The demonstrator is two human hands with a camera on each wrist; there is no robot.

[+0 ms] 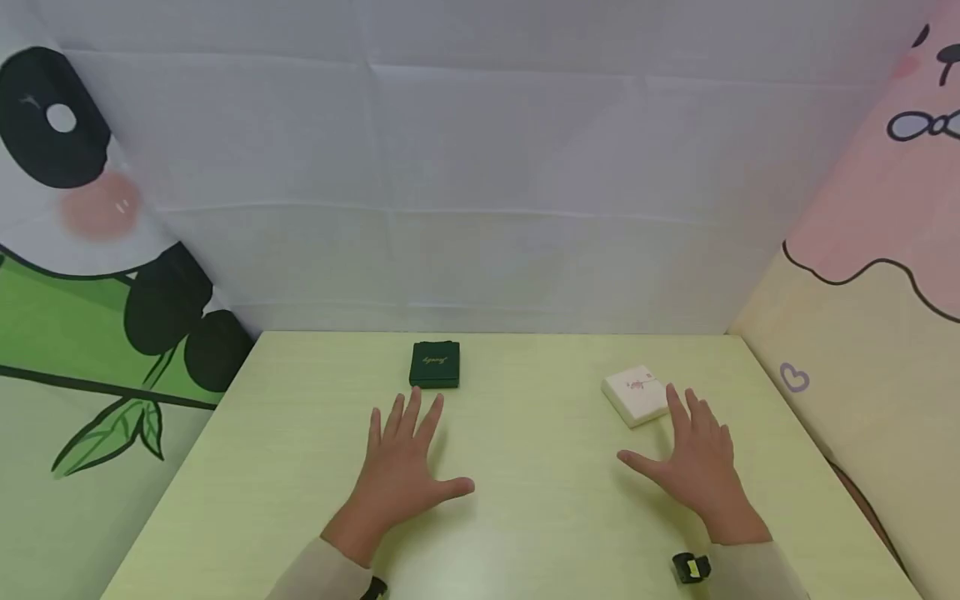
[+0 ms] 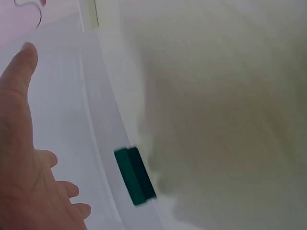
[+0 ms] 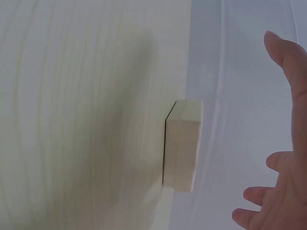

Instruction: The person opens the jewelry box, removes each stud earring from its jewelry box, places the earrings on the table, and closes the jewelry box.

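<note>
Over the table, my left hand (image 1: 403, 472) is held with fingers spread and nothing in it. Its fingertips point toward a small dark green box (image 1: 435, 365) with gold lettering, which lies near the back edge. To the right, my right hand (image 1: 697, 467) is spread as well, holding nothing. Just past its index finger sits a white square box (image 1: 636, 395) with reddish print on its lid, turned at an angle. The left wrist view shows the green box (image 2: 135, 176) from the side, apart from the hand. In the right wrist view, the white box (image 3: 183, 146) stands apart from the fingers.
The pale yellow-green table (image 1: 525, 467) runs back to a white cloth wall (image 1: 487, 200). Printed cartoon cloths rise on the left (image 1: 60, 325) and on the right (image 1: 862, 350). A black strap device (image 1: 691, 567) shows at the right wrist.
</note>
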